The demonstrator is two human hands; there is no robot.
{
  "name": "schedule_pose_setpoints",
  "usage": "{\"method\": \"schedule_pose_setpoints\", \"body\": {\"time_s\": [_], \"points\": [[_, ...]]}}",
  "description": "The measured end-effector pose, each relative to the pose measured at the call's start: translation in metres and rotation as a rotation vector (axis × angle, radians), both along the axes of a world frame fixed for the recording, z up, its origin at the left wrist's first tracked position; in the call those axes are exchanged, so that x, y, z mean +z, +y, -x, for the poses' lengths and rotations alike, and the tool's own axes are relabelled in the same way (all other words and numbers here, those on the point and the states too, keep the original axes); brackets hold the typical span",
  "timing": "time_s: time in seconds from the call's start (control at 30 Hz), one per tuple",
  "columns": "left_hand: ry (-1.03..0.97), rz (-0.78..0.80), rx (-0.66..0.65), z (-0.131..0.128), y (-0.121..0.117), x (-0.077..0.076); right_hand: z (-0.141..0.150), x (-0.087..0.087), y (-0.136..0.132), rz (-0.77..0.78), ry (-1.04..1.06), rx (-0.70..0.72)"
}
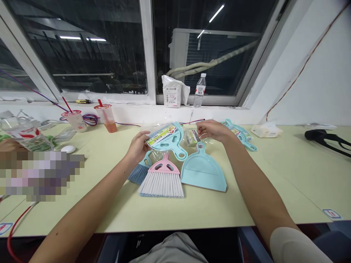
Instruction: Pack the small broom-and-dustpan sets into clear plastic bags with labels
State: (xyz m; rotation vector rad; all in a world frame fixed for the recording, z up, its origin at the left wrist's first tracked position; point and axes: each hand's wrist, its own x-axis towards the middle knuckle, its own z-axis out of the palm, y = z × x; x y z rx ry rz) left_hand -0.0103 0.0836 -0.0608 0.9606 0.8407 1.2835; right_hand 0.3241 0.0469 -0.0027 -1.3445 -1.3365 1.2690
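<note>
My left hand (138,146) grips the near edge of a clear bag holding a teal dustpan set with a printed card (166,138), lifted just above the table. My right hand (212,129) is curled at the bag's far end, fingers pinched on the plastic near a small packet (192,137). Below the bag lie a pink-handled brush with white bristles (162,179), a blue-bristled brush (140,171) partly under my left hand, and a loose teal dustpan (203,171).
More teal dustpan sets (241,135) lie right of my hand. Two drink cups with straws (105,117) stand at back left, a water bottle (200,90) and white bag (173,91) on the sill, tissues (265,130) and a black object (325,138) at right.
</note>
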Motion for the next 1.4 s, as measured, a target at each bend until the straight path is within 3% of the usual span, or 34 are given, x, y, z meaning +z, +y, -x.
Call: {"method": "schedule_pose_setpoints", "body": {"time_s": [0.07,0.3,0.57,0.7,0.93,1.13,1.4], "points": [[0.026,-0.009,-0.046,-0.004,-0.007,0.004,0.004,-0.005,0.002,0.005,0.143,-0.051],[0.082,-0.044,-0.135,-0.009,-0.018,0.006,0.038,-0.026,0.008,0.03,0.355,0.109],[0.14,-0.045,-0.187,-0.011,-0.019,0.0,0.036,-0.031,0.011,0.061,0.193,0.153],[0.111,-0.077,-0.201,-0.011,-0.018,-0.002,0.037,-0.034,0.015,0.025,0.208,0.108],[0.046,-0.054,-0.168,-0.01,-0.016,0.0,0.038,-0.026,0.01,0.029,0.251,0.077],[0.079,-0.051,-0.119,-0.011,-0.018,0.002,0.047,-0.029,0.01,-0.029,0.113,-0.026],[0.12,-0.109,-0.098,-0.008,-0.013,-0.002,0.047,-0.019,-0.003,0.02,0.2,0.125]]}}
